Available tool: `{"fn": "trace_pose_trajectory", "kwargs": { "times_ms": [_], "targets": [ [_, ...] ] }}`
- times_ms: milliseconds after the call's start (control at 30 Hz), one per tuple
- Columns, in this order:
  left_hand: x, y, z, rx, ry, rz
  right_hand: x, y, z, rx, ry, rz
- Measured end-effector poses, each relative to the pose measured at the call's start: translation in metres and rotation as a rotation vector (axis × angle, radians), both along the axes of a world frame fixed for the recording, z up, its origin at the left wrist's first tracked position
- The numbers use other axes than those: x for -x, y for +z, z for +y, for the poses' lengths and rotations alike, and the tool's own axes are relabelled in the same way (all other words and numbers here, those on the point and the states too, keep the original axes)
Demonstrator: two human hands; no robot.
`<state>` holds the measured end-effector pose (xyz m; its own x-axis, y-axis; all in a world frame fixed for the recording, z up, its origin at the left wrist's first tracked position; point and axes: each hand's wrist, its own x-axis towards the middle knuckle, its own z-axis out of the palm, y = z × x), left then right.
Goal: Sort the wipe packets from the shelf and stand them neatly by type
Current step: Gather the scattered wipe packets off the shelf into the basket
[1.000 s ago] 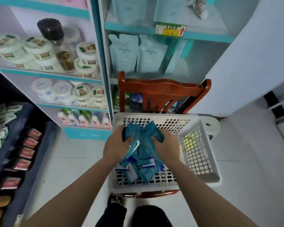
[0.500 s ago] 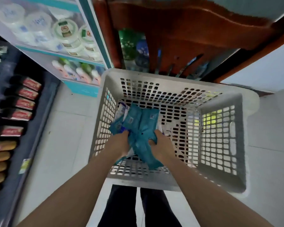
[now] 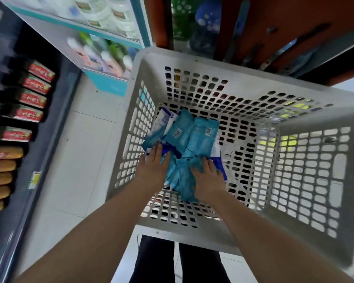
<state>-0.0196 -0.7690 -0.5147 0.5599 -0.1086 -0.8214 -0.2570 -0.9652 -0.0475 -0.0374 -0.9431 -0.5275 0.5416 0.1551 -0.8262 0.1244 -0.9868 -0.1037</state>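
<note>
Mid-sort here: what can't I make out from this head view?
Head view only.
Teal foil wipe packets in the white perforated plastic basket: print too small to read; lower ones buried in the heap.
White-and-blue packets: mostly covered by teal ones.
Packets under the left hand and right hand: hidden by the palms.
Pastel shelf bottles: motion-blurred.

Heaped on the bottom of the basket (image 3: 307, 180), close to its left wall and apart from the right wall: wipe packets (image 3: 192, 135). Flat on the near part of the heap, side by side: left grip (image 3: 153, 166) and right grip (image 3: 207, 180). Behind the far rim: a chair (image 3: 274, 21). Left of the basket, across a strip of floor (image 3: 86, 160): a rack (image 3: 35, 99) of packs. Beyond the far left corner: a shelf (image 3: 110, 86) of bottles. Below the near rim: two legs (image 3: 157, 260).
</note>
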Motion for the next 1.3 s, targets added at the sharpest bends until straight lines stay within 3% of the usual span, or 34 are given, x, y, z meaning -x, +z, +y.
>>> {"fn": "trace_pose_trajectory", "kwargs": {
  "times_ms": [300,500,767,1100,1300],
  "targets": [
    [-0.006,0.058,-0.008,0.044,0.017,-0.164,-0.013,0.050,-0.006,-0.130,-0.020,-0.085],
    [0.005,0.120,-0.014,0.042,0.085,-0.334,-0.025,0.115,-0.012,-0.203,0.092,-0.363],
    [0.023,0.222,0.003,0.024,0.329,-0.555,-0.045,0.214,0.003,-0.316,0.267,-0.560],
    [0.080,0.351,0.100,-0.163,0.627,-0.844,-0.051,0.330,0.109,-0.555,0.518,-0.741],
    [0.122,0.401,0.180,-0.268,0.693,-1.013,-0.039,0.381,0.203,-0.701,0.668,-0.817]
  ]
}}
